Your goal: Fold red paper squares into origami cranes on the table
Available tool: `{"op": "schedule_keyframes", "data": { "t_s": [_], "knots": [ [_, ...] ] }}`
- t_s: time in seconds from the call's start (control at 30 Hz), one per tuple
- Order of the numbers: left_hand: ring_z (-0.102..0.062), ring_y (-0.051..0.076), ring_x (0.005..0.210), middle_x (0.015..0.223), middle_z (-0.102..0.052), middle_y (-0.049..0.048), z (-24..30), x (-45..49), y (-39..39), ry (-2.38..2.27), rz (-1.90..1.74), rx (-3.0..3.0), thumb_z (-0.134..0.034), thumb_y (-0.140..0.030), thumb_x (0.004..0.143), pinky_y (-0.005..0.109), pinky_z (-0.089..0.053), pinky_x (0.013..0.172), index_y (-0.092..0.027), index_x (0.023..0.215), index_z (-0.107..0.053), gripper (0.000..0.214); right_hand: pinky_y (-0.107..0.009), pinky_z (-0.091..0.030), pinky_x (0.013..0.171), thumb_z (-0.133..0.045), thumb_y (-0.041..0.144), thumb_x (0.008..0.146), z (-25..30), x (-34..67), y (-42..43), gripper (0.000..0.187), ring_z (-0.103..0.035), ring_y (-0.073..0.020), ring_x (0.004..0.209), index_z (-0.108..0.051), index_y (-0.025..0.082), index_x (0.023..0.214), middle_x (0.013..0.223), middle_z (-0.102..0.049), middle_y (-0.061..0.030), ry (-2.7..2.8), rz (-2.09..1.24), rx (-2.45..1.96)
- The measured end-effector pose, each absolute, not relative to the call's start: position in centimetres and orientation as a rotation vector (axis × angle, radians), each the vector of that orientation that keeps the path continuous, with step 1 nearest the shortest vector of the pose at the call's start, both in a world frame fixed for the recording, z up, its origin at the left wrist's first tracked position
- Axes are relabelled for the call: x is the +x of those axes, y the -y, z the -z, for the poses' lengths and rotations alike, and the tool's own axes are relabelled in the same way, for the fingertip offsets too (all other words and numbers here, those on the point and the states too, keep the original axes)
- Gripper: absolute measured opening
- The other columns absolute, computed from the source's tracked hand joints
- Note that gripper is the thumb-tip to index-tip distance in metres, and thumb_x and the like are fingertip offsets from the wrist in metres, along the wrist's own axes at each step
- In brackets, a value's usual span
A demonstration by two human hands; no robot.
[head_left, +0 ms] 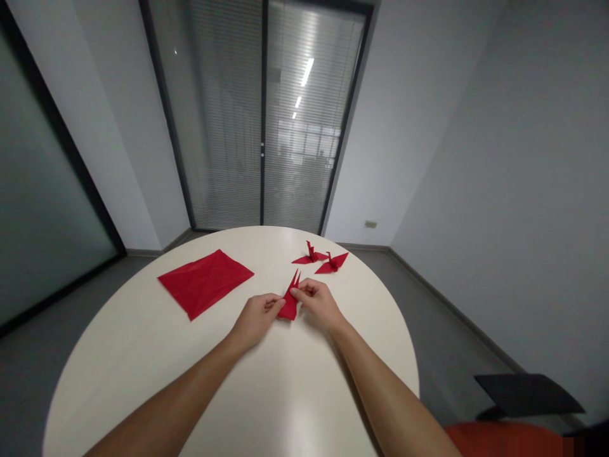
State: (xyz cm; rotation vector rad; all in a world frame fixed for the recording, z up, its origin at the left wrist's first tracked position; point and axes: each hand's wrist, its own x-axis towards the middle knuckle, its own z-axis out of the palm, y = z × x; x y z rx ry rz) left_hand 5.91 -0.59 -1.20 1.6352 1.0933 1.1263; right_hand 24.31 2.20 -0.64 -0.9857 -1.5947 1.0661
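Observation:
Between my hands is a folded red origami paper (288,307) with two narrow points rising at its far end. My left hand (259,317) pinches its left side, thumb on top. My right hand (320,301) grips the right side near the base of the points, its thumb pressed on the paper. Just beyond the right hand two finished-looking red paper cranes, one (311,255) farther back and one (333,263) nearer, rest on the table. Flat red paper sheets (205,282) lie to the left of my left hand; how many are stacked I cannot tell.
The round white table (285,393) spans the view below me. A chair with a red seat (504,439) and a black armrest (528,392) stands at the lower right. Glass panels with blinds (228,127) rise behind the table, and a wall socket (370,224) sits low on the wall.

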Motion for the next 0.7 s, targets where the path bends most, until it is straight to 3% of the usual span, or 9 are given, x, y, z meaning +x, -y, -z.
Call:
{"op": "schedule_keyframes", "data": {
  "t_s": [0.3,0.47,0.7],
  "knots": [
    [-0.067,0.018,0.068,0.082,-0.076,0.0084,1.33,6.11,0.71,-1.079,-1.072,1.474,-0.068,-0.043,0.080,0.025,-0.046,0.058,-0.014,0.094,-0.073,0.033,-0.026,-0.039,0.057,-0.070,0.049,0.081,0.65,24.25,-2.22,0.034,-0.051,-0.0123,0.057,-0.063,0.017,0.074,0.064,-0.061,0.0012,1.580,-0.998,-0.985],
    [-0.069,0.018,0.069,0.084,-0.077,0.0099,1.14,5.89,0.83,-1.024,-1.044,1.353,-0.083,-0.035,0.065,0.025,-0.048,0.060,-0.013,0.098,-0.071,0.042,-0.026,-0.040,0.053,-0.070,0.055,0.079,0.66,24.16,-2.37,0.038,-0.052,-0.0130,0.054,-0.063,0.018,0.074,0.063,-0.062,0.0002,1.534,-1.017,-1.025],
    [-0.068,0.017,0.070,0.081,-0.076,0.0079,0.94,5.95,0.68,-1.076,-1.055,1.247,-0.082,-0.027,0.063,0.025,-0.048,0.064,-0.013,0.089,-0.071,0.032,-0.027,-0.046,0.059,-0.077,0.049,0.075,0.80,24.09,-2.35,0.034,-0.058,-0.0135,0.059,-0.066,0.017,0.080,0.070,-0.067,-0.0016,1.509,-1.095,-0.941]
  ]
}}
